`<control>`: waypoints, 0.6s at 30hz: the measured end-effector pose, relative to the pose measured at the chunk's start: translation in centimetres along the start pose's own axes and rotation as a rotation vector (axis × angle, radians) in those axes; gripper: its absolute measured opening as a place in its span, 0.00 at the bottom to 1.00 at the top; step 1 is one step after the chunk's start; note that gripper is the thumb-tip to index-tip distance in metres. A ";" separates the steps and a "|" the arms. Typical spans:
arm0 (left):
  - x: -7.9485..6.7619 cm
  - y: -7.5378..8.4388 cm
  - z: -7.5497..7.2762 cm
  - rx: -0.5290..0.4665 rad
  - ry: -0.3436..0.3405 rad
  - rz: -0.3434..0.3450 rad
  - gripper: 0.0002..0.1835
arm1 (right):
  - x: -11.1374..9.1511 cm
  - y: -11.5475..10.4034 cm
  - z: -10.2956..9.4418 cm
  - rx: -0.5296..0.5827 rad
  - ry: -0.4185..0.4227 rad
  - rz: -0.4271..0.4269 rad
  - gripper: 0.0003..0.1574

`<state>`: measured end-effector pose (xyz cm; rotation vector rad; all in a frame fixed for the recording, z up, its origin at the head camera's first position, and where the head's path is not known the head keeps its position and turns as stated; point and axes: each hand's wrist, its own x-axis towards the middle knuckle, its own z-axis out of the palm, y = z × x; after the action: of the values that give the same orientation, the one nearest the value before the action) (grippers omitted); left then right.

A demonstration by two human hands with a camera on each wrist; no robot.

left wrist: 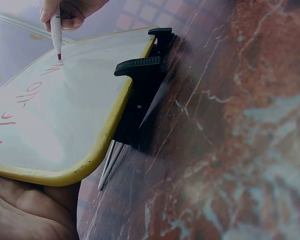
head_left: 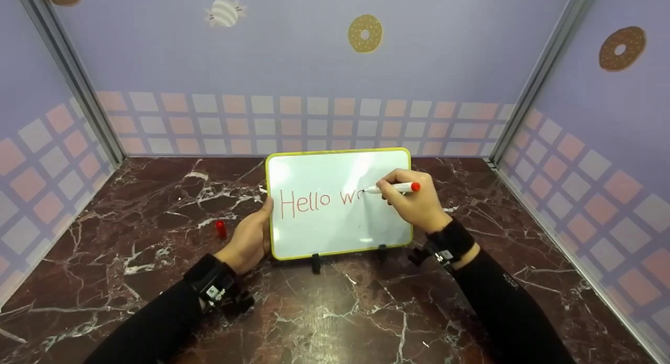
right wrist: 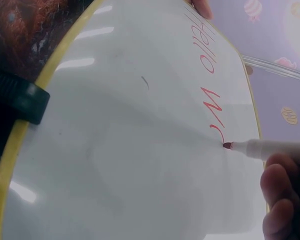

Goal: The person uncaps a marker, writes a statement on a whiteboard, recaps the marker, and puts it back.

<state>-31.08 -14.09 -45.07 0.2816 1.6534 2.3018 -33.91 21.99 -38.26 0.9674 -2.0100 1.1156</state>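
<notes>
A small whiteboard [head_left: 335, 230] with a yellow frame leans upright on a stand with black clips [head_left: 315, 263]. Red handwriting [head_left: 306, 201] on it reads "Hello" followed by a "w" and part of a round letter. My right hand [head_left: 419, 201] pinches a white marker [head_left: 400, 187] with a red end, and its red tip [right wrist: 228, 145] meets the board at the end of that curved stroke. At the board's left edge, my left hand [head_left: 248, 238] grips the frame, thumb along the side and fingers hidden behind. A red marker cap [head_left: 221, 229] stands left of that hand.
The board stands on a dark red marbled table [head_left: 335, 311]. Behind it rises a purple patterned wall [head_left: 293, 65], with side panels at left and right. A short dark mark [right wrist: 145, 82] shows lower on the board in the right wrist view.
</notes>
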 end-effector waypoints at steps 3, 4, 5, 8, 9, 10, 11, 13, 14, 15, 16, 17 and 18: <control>0.0 0.0 0.0 -0.003 0.005 -0.003 0.42 | 0.0 0.0 -0.1 -0.002 0.001 0.017 0.10; 0.0 0.0 0.0 -0.006 0.007 -0.003 0.42 | 0.0 0.0 -0.1 -0.001 0.002 0.023 0.10; 0.0 0.0 0.0 -0.008 0.010 -0.005 0.42 | 0.0 0.0 -0.1 -0.001 0.004 0.029 0.10; 0.0 0.0 0.0 -0.009 0.015 -0.008 0.42 | 0.0 0.0 -0.1 -0.002 0.005 0.039 0.10; 0.0 -0.1 0.0 -0.011 0.017 -0.009 0.42 | 0.0 0.0 -0.1 -0.002 0.005 0.040 0.10; 0.0 -0.1 0.0 -0.014 0.019 -0.010 0.42 | 0.0 0.0 -0.1 -0.001 0.005 0.041 0.11; 0.0 -0.1 0.0 -0.016 0.020 -0.011 0.42 | 0.0 -0.1 -0.1 0.001 0.005 0.042 0.11; 0.0 0.0 0.0 -0.020 0.018 -0.011 0.42 | 0.0 -0.1 -0.1 0.007 0.005 0.045 0.11; 0.0 0.0 0.0 -0.018 0.012 -0.009 0.42 | 0.0 -0.1 -0.2 0.009 0.005 0.045 0.11; 0.0 0.0 0.0 -0.020 0.006 -0.008 0.41 | 0.0 -0.1 -0.2 0.010 0.004 0.046 0.11; -0.1 0.0 0.0 -0.020 0.001 -0.006 0.41 | 0.0 -0.1 -0.2 0.012 0.003 0.048 0.11; -0.1 0.0 0.0 -0.019 -0.005 -0.003 0.41 | 0.0 -0.2 -0.2 0.013 0.002 0.050 0.11; -0.1 0.0 0.0 -0.018 -0.013 -0.001 0.40 | 0.0 -0.2 -0.2 0.014 0.002 0.052 0.11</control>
<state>-30.98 -14.10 -45.04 0.2914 1.6257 2.3079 -33.68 22.12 -38.08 0.9252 -2.0396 1.1591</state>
